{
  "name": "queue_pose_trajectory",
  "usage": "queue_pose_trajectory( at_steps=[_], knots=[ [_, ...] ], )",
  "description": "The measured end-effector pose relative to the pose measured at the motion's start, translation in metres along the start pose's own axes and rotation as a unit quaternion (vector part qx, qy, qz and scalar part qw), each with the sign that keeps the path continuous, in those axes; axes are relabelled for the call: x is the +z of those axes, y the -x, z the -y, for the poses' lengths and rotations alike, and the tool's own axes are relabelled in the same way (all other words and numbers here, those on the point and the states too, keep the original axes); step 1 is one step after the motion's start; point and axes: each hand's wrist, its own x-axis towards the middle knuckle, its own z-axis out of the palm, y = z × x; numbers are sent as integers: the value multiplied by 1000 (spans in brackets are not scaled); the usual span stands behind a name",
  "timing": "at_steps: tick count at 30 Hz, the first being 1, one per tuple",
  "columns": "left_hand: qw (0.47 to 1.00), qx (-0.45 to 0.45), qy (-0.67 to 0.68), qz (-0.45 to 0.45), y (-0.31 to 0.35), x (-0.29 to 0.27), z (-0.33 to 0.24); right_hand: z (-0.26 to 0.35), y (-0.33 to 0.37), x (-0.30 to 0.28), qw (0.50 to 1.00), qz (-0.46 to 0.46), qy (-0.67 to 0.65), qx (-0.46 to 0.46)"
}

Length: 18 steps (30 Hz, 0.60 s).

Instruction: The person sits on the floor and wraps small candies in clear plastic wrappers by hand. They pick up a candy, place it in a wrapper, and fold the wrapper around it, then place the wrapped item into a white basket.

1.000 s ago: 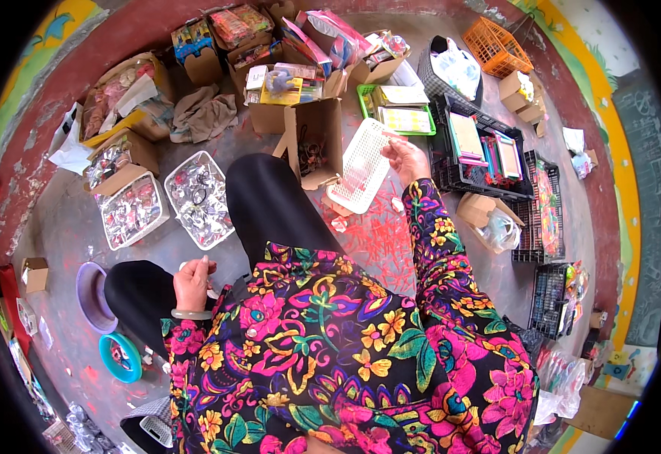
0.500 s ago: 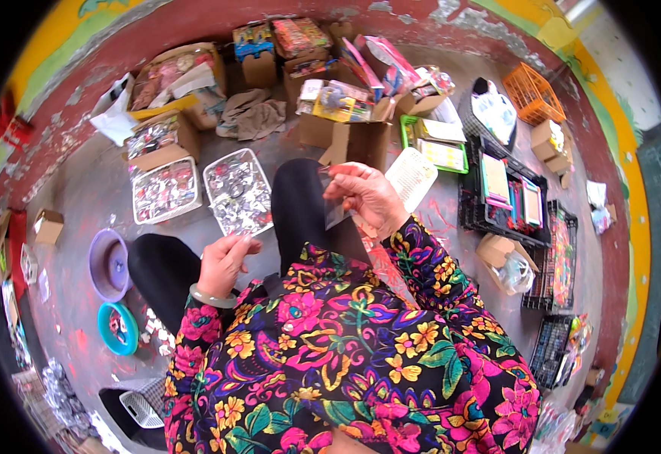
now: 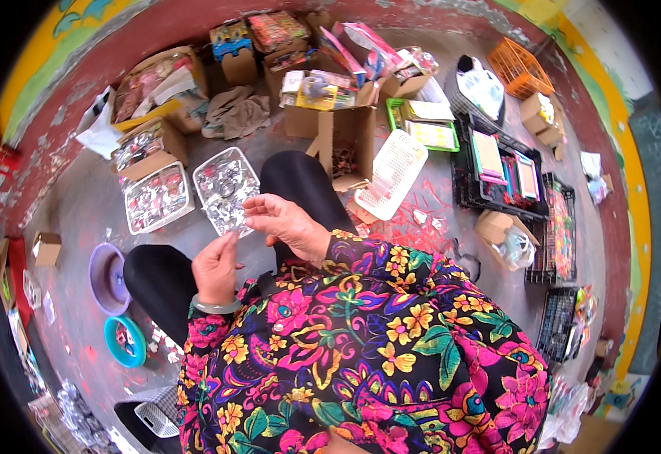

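My left hand [image 3: 215, 272], with a pale bangle [image 3: 217, 307] at the wrist, has its fingers pinched in front of my lap. What it pinches, if anything, is too small to name. Close above it, my right hand [image 3: 291, 225] reaches across, fingers bent around a small clear plastic bag whose outline blends into the background. Just beyond both hands stands a white basket [image 3: 197, 180] full of small shiny packaged items. A second white basket [image 3: 134, 219] with similar packets is left of it.
A white perforated basket [image 3: 401, 163] lies right of my knee by an open cardboard box [image 3: 355, 125]. Black crates [image 3: 467, 178] stand at right, an orange crate [image 3: 523, 68] behind. Purple [image 3: 96, 276] and teal [image 3: 111, 340] basins sit at left. Red scraps [image 3: 414, 234] litter the floor.
My right hand has moved left and down with the clear bag, from beside my knee to close by my left hand. The left hand has stayed nearly in place, its fingertips now pinched.
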Motion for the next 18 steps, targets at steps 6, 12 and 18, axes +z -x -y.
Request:
queue_pose_trajectory(
  at_steps=[6,12,18],
  knots=[
    [846,326,-419,-49,-10,1,-11,1,5,0,987,10,37,157],
    [789,369,-490,-29,-9,10,-10,-6,3,-1,987,-3,70,143],
    [837,310,-451,22,-5,10,-13,-11,-6,-13,980,-8,197,39]
  ],
)
